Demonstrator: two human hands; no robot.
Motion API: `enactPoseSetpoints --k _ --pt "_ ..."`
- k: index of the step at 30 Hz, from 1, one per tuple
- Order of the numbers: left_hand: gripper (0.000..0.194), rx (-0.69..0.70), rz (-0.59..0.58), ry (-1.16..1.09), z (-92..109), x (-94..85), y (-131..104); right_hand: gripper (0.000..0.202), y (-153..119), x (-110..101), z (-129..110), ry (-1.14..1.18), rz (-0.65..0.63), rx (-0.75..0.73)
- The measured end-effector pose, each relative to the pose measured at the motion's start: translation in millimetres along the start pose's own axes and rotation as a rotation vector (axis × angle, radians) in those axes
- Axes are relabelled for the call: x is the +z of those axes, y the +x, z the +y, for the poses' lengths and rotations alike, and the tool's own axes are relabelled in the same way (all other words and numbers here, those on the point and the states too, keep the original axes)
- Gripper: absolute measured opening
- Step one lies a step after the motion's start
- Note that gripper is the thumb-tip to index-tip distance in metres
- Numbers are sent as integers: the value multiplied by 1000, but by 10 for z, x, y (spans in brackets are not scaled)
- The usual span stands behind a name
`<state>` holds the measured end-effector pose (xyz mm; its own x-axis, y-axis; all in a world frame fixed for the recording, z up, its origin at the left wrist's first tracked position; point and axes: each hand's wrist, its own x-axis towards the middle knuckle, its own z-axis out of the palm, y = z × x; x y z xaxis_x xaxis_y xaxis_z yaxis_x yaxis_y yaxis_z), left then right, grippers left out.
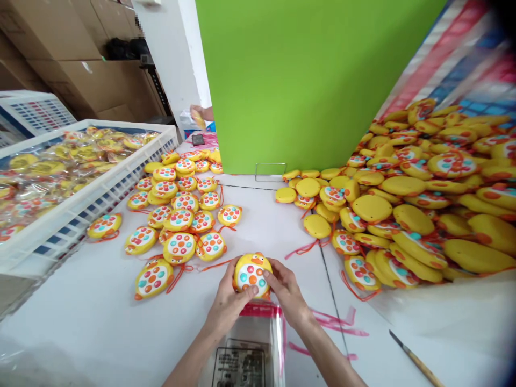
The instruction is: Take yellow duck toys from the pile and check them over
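"Any writing you can read?"
"No. The clear bag on the table carries a black printed block, but its lines are too blurred to make out. I see no brand."
"What's around?"
"A heap of yellow toys on the right, a looser group on the left, many with orange cords. Beyond that group, a white crate holds bagged ones. A knife lies at the near right."
"Anything in the way?"
"A green panel stands across the far side, hiding what's behind it. Another person's hand shows past its left edge."
"And the hands?"
"Both curl narrowly round one toy, its dotted front up, just beyond the bag's pink edge. The left hand grips the left side, thumb across the lower front; the right hand has its thumb on the right of the front. The fingers underneath are hidden."
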<state>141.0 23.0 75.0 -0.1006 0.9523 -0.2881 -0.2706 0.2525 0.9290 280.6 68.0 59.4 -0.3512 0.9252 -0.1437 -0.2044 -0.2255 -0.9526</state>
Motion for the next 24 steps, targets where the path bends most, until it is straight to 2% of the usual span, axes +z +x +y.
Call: enactPoseSetpoints --k 6,11,12,14,16,18,20,22,24 --pt "63 -23 2 6 -53 -33 -24 35 -62 -20 151 -232 59 -78" --pt "56 -99 245 21 -193 -78 -46 32 -130 63 213 -408 60 -191" --pt "55 -105 268 3 -215 -73 -43 32 -130 73 225 -443 64 -206" --pt "53 -116 229 -70 -219 -70 -9 30 -89 34 241 -521 38 -202" --pt "50 -127 219 -162 -143 -117 85 29 26 -123 223 -662 45 -189" --pt "40 -86 317 -312 19 -257 234 28 218 -400 145 -817 144 -213" --pt "25 10 442 -528 219 -484 394 31 460 -740 11 -909 294 -262" --pt "14 45 468 -717 377 -730 508 42 701 -1062 -144 -963 398 -287" --pt "7 21 490 -780 433 -912 548 52 895 -1306 -281 -992 453 -291"
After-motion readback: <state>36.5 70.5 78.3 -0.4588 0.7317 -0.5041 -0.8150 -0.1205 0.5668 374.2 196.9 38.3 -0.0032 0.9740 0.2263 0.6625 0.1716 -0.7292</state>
